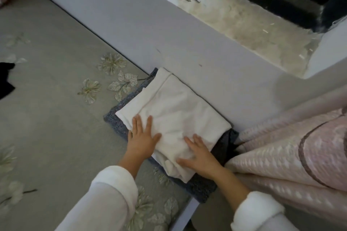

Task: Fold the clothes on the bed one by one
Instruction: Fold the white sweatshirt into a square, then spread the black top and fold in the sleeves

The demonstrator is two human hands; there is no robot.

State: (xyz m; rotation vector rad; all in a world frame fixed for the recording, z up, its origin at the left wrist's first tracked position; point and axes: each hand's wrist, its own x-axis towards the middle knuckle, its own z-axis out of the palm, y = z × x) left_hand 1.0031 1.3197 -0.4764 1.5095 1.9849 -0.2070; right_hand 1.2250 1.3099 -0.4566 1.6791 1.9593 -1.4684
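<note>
Both flat hands (pixel 142 137) (pixel 201 157) press a soft, folded white cloth (pixel 174 110).

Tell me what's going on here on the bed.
A person is folding laundry on the bed. The left hand and the right hand both lie flat, fingers straight, on a folded white garment. It sits on top of a blue-grey knit beside the wall. A dark piece of clothing lies apart at the left edge of the view. A pink quilt is bunched up on the right.
</note>
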